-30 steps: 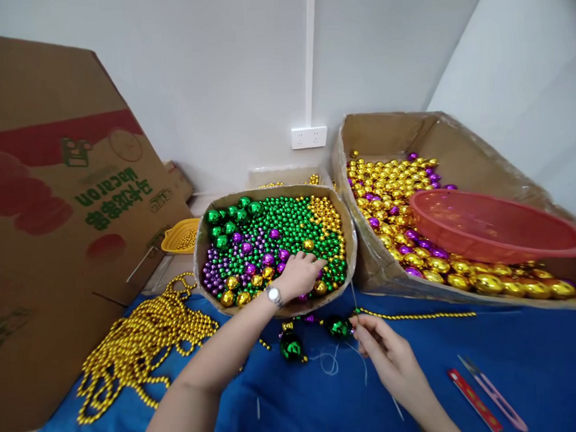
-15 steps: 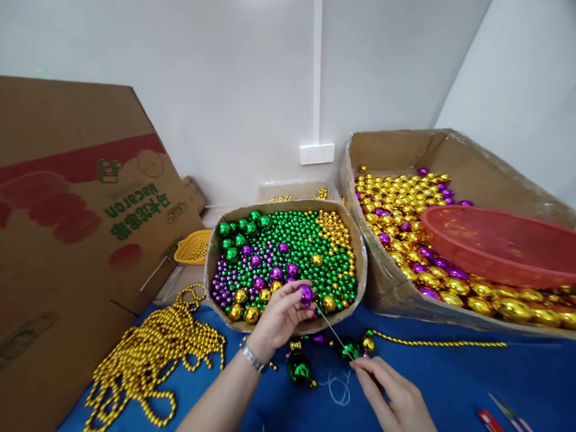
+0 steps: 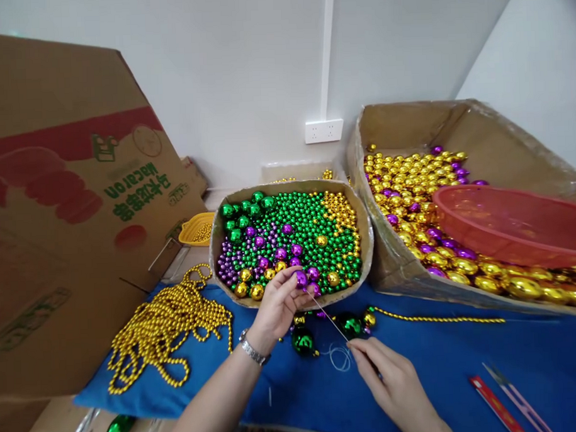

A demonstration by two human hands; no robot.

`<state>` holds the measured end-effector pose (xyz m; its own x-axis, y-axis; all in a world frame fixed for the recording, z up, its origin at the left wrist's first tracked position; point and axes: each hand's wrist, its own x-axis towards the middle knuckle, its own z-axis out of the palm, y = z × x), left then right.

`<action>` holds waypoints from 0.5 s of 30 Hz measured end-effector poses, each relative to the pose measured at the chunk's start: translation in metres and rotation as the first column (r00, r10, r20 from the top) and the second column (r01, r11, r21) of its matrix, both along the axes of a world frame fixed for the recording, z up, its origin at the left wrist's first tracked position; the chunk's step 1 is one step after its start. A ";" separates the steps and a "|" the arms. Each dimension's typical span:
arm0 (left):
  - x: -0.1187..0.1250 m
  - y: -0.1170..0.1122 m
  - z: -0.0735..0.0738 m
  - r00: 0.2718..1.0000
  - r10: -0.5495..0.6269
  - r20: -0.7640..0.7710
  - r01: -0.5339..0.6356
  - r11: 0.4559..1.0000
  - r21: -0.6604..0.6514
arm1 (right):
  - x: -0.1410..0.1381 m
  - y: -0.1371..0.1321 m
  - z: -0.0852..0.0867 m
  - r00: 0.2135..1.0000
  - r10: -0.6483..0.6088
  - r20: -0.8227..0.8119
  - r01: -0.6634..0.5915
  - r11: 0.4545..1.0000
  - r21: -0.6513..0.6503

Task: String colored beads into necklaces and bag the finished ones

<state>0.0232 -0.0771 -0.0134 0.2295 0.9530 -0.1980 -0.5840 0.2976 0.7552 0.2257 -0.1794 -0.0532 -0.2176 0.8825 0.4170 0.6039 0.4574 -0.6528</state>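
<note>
My left hand, with a metal watch on its wrist, pinches a shiny purple bead over the front rim of the bead-filled box. Lower and to the right, my right hand pinches a thin straight needle, whose far end meets the purple bead; whether it passes through the hole I cannot see. A loop of clear thread lies on the blue cloth beside my right hand. Behind it sits a strung garland with large green beads and a gold bead strand trailing right.
The cardboard box holds small green, purple and gold beads. A larger box contains gold and purple beads and a red basket. Gold bead strands heap at left near a printed carton. Tweezers lie at right.
The view has tilted down and shifted slightly left, showing the cloth's front edge. Both hands keep their pinches, with the purple bead and needle in nearly the same arrangement.
</note>
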 end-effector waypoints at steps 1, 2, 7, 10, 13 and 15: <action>0.000 0.000 -0.001 1.000 0.002 0.001 -0.002 1.000 0.002 | 0.000 0.000 0.001 1.000 -0.001 0.004 0.001 1.000 0.002; 0.000 -0.001 -0.001 1.000 0.004 0.001 -0.004 1.000 0.002 | 0.000 -0.001 0.001 1.000 -0.001 0.008 0.001 1.000 0.006; 0.000 -0.002 -0.003 1.000 0.016 0.005 -0.016 1.000 -0.005 | -0.001 -0.002 0.003 1.000 -0.009 0.010 0.009 1.000 0.015; 0.000 -0.003 -0.002 1.000 0.003 0.019 -0.003 1.000 -0.002 | -0.002 -0.003 0.002 1.000 -0.025 0.002 0.025 0.999 0.026; 0.001 -0.007 -0.001 1.000 -0.008 0.008 0.008 1.000 0.010 | -0.005 -0.005 0.001 0.999 -0.042 -0.016 0.042 0.999 0.003; 0.003 -0.012 -0.001 1.000 -0.015 -0.013 0.016 1.000 0.020 | -0.007 -0.007 -0.001 0.998 -0.050 -0.026 0.050 0.998 -0.026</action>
